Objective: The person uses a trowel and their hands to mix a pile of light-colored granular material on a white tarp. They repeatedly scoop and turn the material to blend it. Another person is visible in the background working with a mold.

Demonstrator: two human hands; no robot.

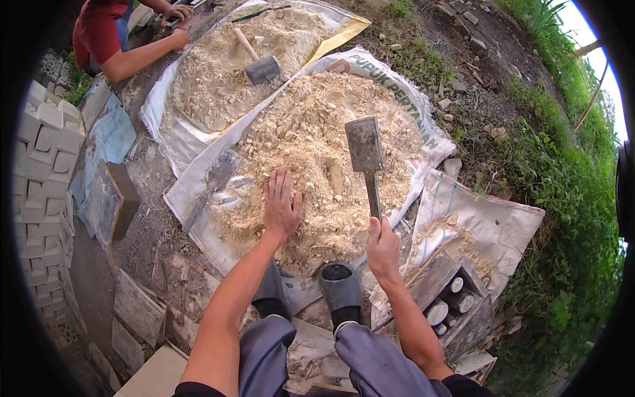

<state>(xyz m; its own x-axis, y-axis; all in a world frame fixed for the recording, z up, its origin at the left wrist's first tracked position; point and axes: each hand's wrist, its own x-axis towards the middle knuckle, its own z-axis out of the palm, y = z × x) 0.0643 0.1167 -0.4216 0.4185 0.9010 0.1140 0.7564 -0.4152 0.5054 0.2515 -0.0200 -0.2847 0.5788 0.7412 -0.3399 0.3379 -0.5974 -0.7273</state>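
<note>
— Report on the left hand.
— Observed left hand (pixel 282 205) open, palm down on a mound of pale, crumbly material (pixel 324 152), at about 8 o'clock from the middle of that mound. Extended almost straight at the fingers, close-set; parted slightly at the thumb, toward 1 o'clock. In contact with loose lumps and powder only.
— And the right?
— Found right hand (pixel 383 250) clamped round the handle of a block-headed tool (pixel 365 144), with thumb laid along the shaft. Tool directed just short of 12 o'clock from the fist, head seen against the mound. Unable to confirm contact between head and mound.
— Together or apart?
— Well apart; right hand at about 4 o'clock from left.
— List the surroundings, taken from the mound's middle.
— Noted a white sack (pixel 177 196) beneath the mound; at 11 o'clock, a mallet (pixel 262 69) lying on a second mound (pixel 205 86); at 10, a co-worker in a red top (pixel 99 33); between 4 and 5, a wooden box (pixel 477 327) containing pale round-ended objects (pixel 436 311); at 9, stacked pale blocks (pixel 43 165).
</note>
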